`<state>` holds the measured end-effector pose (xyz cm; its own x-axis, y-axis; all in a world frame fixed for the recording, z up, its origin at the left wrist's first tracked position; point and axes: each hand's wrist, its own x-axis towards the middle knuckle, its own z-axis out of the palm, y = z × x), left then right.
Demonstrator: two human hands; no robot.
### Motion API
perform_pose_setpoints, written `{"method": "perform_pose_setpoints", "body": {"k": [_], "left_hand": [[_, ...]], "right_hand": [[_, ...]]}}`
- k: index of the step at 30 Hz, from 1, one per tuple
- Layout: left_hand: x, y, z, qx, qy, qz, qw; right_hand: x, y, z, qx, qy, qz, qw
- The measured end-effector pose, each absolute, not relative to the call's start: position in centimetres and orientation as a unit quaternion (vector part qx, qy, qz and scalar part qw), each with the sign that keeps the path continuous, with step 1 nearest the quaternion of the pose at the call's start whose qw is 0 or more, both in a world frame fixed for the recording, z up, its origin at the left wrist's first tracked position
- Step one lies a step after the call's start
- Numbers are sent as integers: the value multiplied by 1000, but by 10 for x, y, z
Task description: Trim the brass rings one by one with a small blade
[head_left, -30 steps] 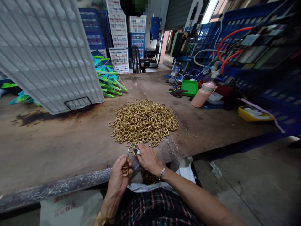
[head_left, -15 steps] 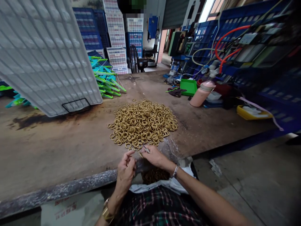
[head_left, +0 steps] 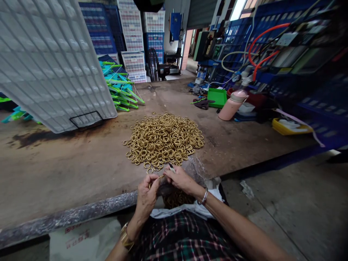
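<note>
Ring [head_left: 161, 176] between left hand [head_left: 147, 194] and right hand [head_left: 180, 180], above the counter [head_left: 81, 174], near a golden pile [head_left: 166, 139].

Left grip pinches the ring, seen nearly edge-on; right grip is closed around a slim tool [head_left: 172, 168], fingertips meeting the ring's far side. From here, it looks light, stiff, perhaps slick, best held by its rim.
</note>
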<state>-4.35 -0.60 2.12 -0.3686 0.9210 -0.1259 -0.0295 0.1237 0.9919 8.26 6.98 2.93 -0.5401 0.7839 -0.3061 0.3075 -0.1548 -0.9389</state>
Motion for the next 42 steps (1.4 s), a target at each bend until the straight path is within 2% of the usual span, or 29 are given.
{"method": "perform_pose_setpoints", "body": {"k": [3,6,13,17,20,24,27,36,42], "left_hand": [[-42,-5,25,375,612,560,414],[-40,-4,27,371,601,568,422],[-44,-8,23,275,555,504,602],[-42,-10,22,252,491,534,641],[-39,-10,22,247,482,545,640],[-38,-11,20,263,501,546,618],[-38,-12,18,273,521,541,601],[-39,-13,22,293,571,526,558],[-40,-30,35,300,495,524,626]], "right_hand": [[82,67,33,-418,-725,500,223],[79,64,36,-410,-768,446,209],[74,66,29,-425,-759,453,194],[76,67,26,-404,-730,511,204],[80,67,24,-427,-749,456,220],[86,61,24,-387,-854,315,144],[88,56,26,-375,-887,255,91],[81,55,29,-389,-895,218,18],[76,68,21,-442,-882,163,-1]]}}
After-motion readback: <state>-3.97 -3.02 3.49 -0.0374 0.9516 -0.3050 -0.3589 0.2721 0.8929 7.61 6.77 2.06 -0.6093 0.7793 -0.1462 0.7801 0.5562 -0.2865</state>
